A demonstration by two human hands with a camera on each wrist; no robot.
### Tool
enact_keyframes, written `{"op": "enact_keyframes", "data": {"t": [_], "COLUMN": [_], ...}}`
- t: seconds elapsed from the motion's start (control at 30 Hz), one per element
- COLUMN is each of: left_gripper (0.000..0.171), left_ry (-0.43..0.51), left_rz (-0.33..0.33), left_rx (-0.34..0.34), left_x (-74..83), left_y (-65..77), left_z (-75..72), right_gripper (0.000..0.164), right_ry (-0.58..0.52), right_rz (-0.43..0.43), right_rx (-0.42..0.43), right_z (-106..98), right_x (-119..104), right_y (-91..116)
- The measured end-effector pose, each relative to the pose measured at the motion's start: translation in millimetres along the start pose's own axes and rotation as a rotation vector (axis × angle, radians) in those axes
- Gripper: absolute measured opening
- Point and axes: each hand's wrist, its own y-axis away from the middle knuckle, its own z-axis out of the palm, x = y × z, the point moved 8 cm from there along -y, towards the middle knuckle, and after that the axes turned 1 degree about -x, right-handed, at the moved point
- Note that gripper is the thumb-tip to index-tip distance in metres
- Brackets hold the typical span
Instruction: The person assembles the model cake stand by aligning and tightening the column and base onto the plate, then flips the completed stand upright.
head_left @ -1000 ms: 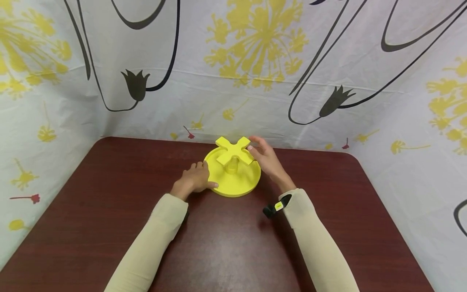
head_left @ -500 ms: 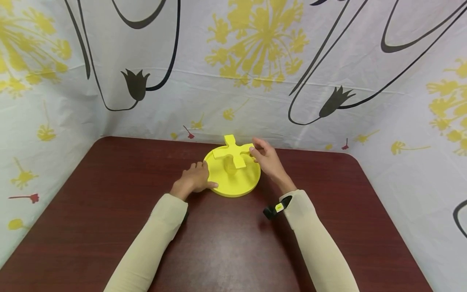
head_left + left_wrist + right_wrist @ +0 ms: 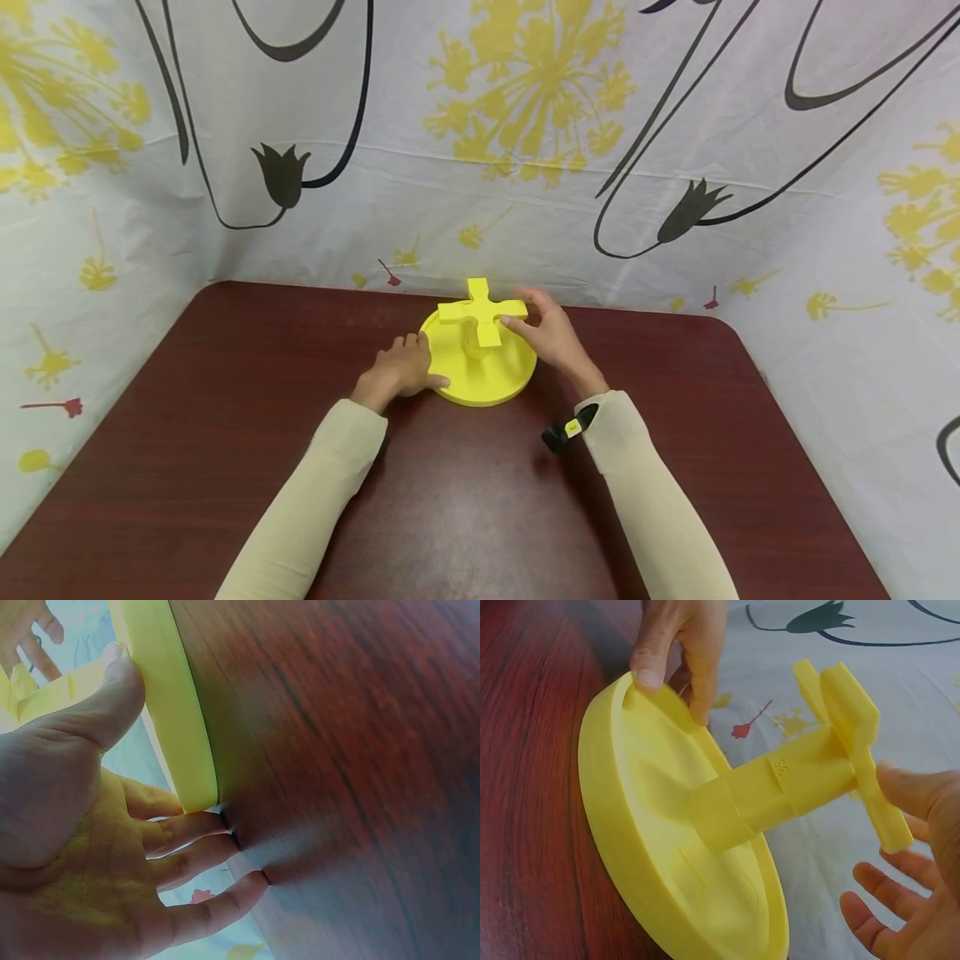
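A yellow round dish (image 3: pixel 480 392) with a raised rim lies on the table. From its middle rises a short stepped post (image 3: pixel 780 784) marked "35", topped by a cross-shaped handle (image 3: pixel 482 312). My left hand (image 3: pixel 401 364) grips the dish's left rim, thumb over the edge and fingers spread along the outside; the left wrist view shows several fingertips down on the table. With my right hand (image 3: pixel 551 333) I pinch the cross's right arm, thumb on its near face and index finger behind. The other right fingers are loosely bent below it, as seen in the right wrist view.
The dark red-brown wooden table (image 3: pixel 465 517) has rounded far corners. Behind and at both sides hangs a white sheet (image 3: pixel 345 242) with yellow and dark flower prints, close behind the dish. A black strap (image 3: pixel 570 425) circles my right wrist.
The cross has turned from an X stance to a plus stance, seemingly clockwise from above. My right thumb has moved left onto the cross's arm. Left hand and dish have stayed put.
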Motion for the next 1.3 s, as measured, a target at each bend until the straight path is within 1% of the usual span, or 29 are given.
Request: {"op": "enact_keyframes", "data": {"t": [0.1, 0.2, 0.33, 0.5, 0.63, 0.7, 0.77, 0.83, 0.9, 1.0, 1.1, 1.17, 1.23, 1.3], "left_gripper": [0.097, 0.097, 0.097, 0.098, 0.098, 0.097, 0.096, 0.096, 0.096, 0.097, 0.099, 0.100, 0.100, 0.100], "left_ry": [0.000, -0.001, -0.008, -0.018, -0.005, -0.005, -0.017, -0.023, -0.028, -0.008, 0.007, 0.020, 0.046, 0.086], "left_rz": [-0.001, -0.001, 0.000, -0.014, -0.012, -0.008, -0.006, -0.005, -0.005, -0.008, -0.008, 0.004, 0.025, 0.045], "left_rx": [0.002, 0.003, 0.006, 0.003, 0.000, -0.002, -0.001, 0.000, 0.000, 0.002, 0.012, 0.022, 0.030, 0.028], "left_x": [0.8, 1.6, 0.7, -3.4, -3.6, -3.0, -2.4, -1.2, 0.5, 2.9, 2.9, 1.6, -1.1, -6.4], "left_y": [-0.6, -0.9, -1.7, -1.8, -0.7, -0.3, 0.1, 0.3, 0.2, 0.2, 0.0, -0.3, 0.3, 2.3], "left_z": [0.6, 1.0, 1.6, 1.8, 1.8, 1.9, 1.2, 0.2, -0.4, -0.3, 0.7, 0.7, -0.8, -3.8], "right_gripper": [0.049, 0.044, 0.044, 0.044, 0.040, 0.039, 0.039, 0.040, 0.041, 0.046, 0.055, 0.058, 0.056, 0.053], "right_ry": [0.061, 0.138, 0.214, 0.309, 0.384, 0.400, 0.395, 0.371, 0.343, 0.299, 0.221, 0.169, 0.136, 0.137], "right_rz": [-0.054, -0.087, -0.094, -0.090, -0.100, -0.106, -0.114, -0.124, -0.136, -0.147, -0.147, -0.148, -0.148, -0.145], "right_rx": [0.007, 0.058, 0.117, 0.170, 0.246, 0.278, 0.292, 0.291, 0.269, 0.217, 0.149, 0.123, 0.100, 0.068], "right_z": [1.8, 1.5, 2.8, 7.5, 9.8, 10.8, 12.2, 12.6, 12.7, 10.3, 5.5, 0.4, -3.8, -5.4], "right_x": [-5.7, -8.6, -9.3, -13.9, -18.3, -19.3, -19.9, -20.1, -19.3, -15.5, -8.4, -2.7, 4.3, 12.7], "right_y": [-1.7, -2.7, -3.5, -0.5, 4.0, 6.3, 8.2, 8.8, 7.7, 5.3, 5.5, 7.1, 9.3, 12.0]}}
